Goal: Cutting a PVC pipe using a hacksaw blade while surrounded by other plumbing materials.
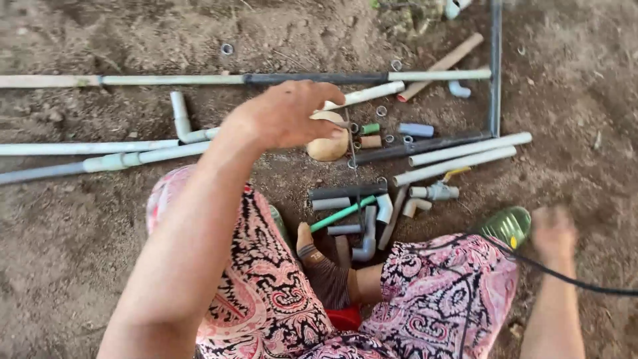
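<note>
My left hand reaches forward, palm down with its fingers loosely curled and nothing in them. It hovers over a tan rounded object and the near end of a short white pipe; whether the fingertips touch either is unclear. My right hand is blurred, low at the right beside a green sandal. I cannot tell whether it holds anything. I sit on bare soil in patterned pink trousers, with a sock-covered foot between my knees.
Long pale pipes lie across the soil, with two white pipes at right. Several short pipe pieces, elbows and rings, a thin green pipe and a yellow-handled valve lie in front. A black cable crosses my right forearm.
</note>
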